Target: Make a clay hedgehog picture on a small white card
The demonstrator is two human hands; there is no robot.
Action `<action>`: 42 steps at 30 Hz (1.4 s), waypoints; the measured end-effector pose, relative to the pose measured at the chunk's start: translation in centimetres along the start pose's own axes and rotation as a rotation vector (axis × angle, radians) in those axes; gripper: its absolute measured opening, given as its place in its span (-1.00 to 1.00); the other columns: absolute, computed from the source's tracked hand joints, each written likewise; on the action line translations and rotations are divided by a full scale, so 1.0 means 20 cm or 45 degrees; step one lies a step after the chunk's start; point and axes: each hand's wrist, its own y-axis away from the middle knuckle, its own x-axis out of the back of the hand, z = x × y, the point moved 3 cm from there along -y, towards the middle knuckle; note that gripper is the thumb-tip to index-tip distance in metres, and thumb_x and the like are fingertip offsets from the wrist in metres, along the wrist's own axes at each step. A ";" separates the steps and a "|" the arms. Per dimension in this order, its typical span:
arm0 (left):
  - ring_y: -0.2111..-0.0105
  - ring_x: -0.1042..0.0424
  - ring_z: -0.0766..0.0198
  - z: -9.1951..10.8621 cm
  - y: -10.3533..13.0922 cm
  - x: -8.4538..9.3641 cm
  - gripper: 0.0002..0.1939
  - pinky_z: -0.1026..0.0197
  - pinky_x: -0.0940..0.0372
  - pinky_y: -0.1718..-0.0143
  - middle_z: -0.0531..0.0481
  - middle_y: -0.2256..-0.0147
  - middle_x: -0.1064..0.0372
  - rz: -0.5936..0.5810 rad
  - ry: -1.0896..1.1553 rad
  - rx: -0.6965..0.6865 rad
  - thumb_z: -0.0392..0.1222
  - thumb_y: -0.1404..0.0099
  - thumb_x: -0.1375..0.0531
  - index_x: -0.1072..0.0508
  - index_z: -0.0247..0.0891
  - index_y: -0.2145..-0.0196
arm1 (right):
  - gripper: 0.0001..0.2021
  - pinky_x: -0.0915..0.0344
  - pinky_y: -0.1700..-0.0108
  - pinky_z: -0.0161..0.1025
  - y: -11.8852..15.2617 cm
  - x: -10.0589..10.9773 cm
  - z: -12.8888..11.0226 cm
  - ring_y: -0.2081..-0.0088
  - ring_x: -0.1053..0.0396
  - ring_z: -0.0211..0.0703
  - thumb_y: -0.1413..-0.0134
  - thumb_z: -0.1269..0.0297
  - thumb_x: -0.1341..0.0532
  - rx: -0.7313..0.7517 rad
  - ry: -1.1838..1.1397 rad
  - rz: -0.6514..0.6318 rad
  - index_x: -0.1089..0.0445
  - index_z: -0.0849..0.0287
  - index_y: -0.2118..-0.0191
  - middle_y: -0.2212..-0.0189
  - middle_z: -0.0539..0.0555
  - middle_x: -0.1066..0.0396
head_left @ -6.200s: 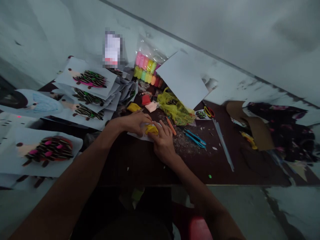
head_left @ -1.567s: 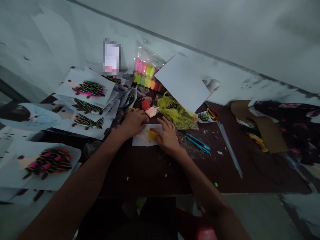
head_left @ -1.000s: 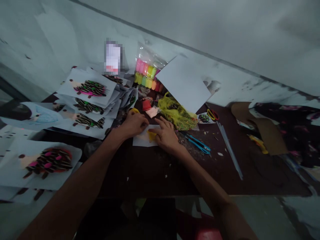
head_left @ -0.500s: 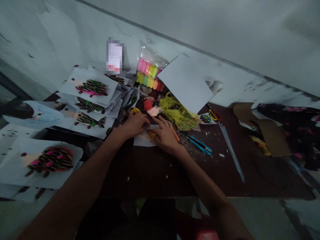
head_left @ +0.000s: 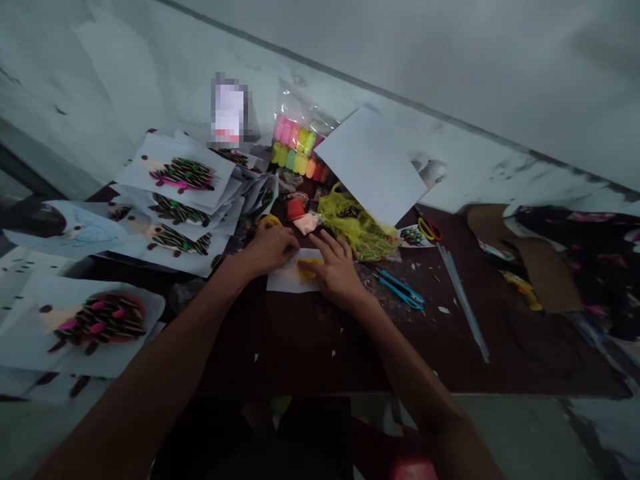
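A small white sheet (head_left: pixel 287 281) lies on the dark table in front of me, with a flattened patch of yellow clay (head_left: pixel 311 269) and a paler peach area on it. My right hand (head_left: pixel 341 272) rests over the sheet's right side, fingers spread, its thumb side touching the yellow patch. At the sheet's upper left, my left hand (head_left: pixel 270 248) is curled, with a lump of yellow modelling clay (head_left: pixel 271 220) at its fingers; the palm is hidden. Just beyond both hands are a red tub (head_left: pixel 296 209) and a piece of pale pink clay (head_left: pixel 307 223).
Stacked sheets with clay hedgehogs (head_left: pixel 183 175) cover the left. Behind are bagged coloured clay (head_left: pixel 297 143), a large white sheet (head_left: pixel 373 167) and a yellow plastic bag (head_left: pixel 357 230). To the right lie a blue cutter (head_left: pixel 400 289), scissors (head_left: pixel 429 229), clear sticks (head_left: pixel 464 303) and brown card (head_left: pixel 547 277).
My right hand has shifted slightly to the right, uncovering more of the yellow patch. An orange stick beside that hand is now out of sight. My left hand has barely moved.
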 end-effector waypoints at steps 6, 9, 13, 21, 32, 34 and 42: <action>0.12 -0.41 0.06 -0.01 0.00 0.00 -0.76 -0.06 -0.05 -0.01 -0.05 0.18 -0.55 0.037 0.010 -0.022 -0.29 -0.23 -0.13 -0.61 -0.16 0.28 | -0.61 0.16 -0.38 0.20 0.00 -0.01 0.02 -0.44 0.13 0.14 -0.16 0.45 -0.23 -0.049 -0.080 0.026 -0.53 -0.04 -0.05 -0.40 0.06 -0.09; 0.11 -0.41 0.06 -0.01 0.00 -0.01 -0.76 -0.04 -0.05 0.00 -0.05 0.19 -0.55 0.031 0.002 -0.032 -0.30 -0.21 -0.14 -0.61 -0.15 0.28 | -0.58 0.13 -0.36 0.21 0.00 -0.01 0.02 -0.43 0.11 0.15 -0.13 0.49 -0.21 -0.063 -0.069 0.024 -0.54 -0.03 -0.05 -0.41 0.10 -0.06; 0.13 -0.43 0.06 -0.01 0.00 -0.01 -0.76 -0.05 -0.05 0.00 -0.07 0.19 -0.54 0.021 0.017 -0.010 -0.30 -0.24 -0.13 -0.62 -0.17 0.29 | -0.62 0.14 -0.36 0.22 -0.01 0.00 0.00 -0.43 0.11 0.17 -0.17 0.46 -0.20 -0.029 -0.025 0.025 -0.55 -0.05 -0.04 -0.41 0.10 -0.07; 0.12 -0.43 0.04 0.00 0.00 0.01 -0.75 -0.06 -0.06 0.00 -0.07 0.21 -0.54 0.012 0.001 -0.001 -0.28 -0.23 -0.12 -0.62 -0.16 0.29 | -0.55 0.06 -0.35 0.19 0.01 -0.02 0.04 -0.41 0.04 0.11 -0.13 0.49 -0.14 -0.065 -0.170 0.083 -0.55 -0.05 -0.04 -0.36 0.06 -0.17; 0.09 -0.42 0.03 0.01 0.00 0.00 -0.72 -0.07 -0.05 -0.01 -0.08 0.15 -0.53 -0.012 -0.024 -0.010 -0.29 -0.24 -0.11 -0.62 -0.18 0.24 | -0.59 0.17 -0.36 0.25 -0.02 0.00 -0.01 -0.44 0.17 0.21 -0.14 0.45 -0.25 -0.056 0.004 -0.035 -0.53 -0.05 -0.07 -0.42 0.11 -0.05; 0.09 -0.42 0.02 0.01 0.00 0.00 -0.72 -0.09 -0.05 -0.02 -0.09 0.15 -0.53 -0.018 -0.015 -0.018 -0.30 -0.24 -0.10 -0.62 -0.20 0.24 | -0.59 0.17 -0.36 0.25 -0.03 0.00 -0.01 -0.45 0.17 0.21 -0.14 0.46 -0.24 -0.055 -0.002 -0.044 -0.53 -0.05 -0.08 -0.42 0.11 -0.04; 0.08 -0.42 0.04 0.02 0.00 0.01 -0.74 -0.06 -0.06 0.00 -0.08 0.15 -0.54 -0.027 0.004 0.001 -0.34 -0.23 -0.12 -0.62 -0.19 0.28 | -0.53 0.16 -0.36 0.23 -0.01 -0.01 0.00 -0.44 0.15 0.16 -0.14 0.50 -0.17 -0.118 -0.059 0.039 -0.51 -0.08 -0.10 -0.40 0.07 -0.08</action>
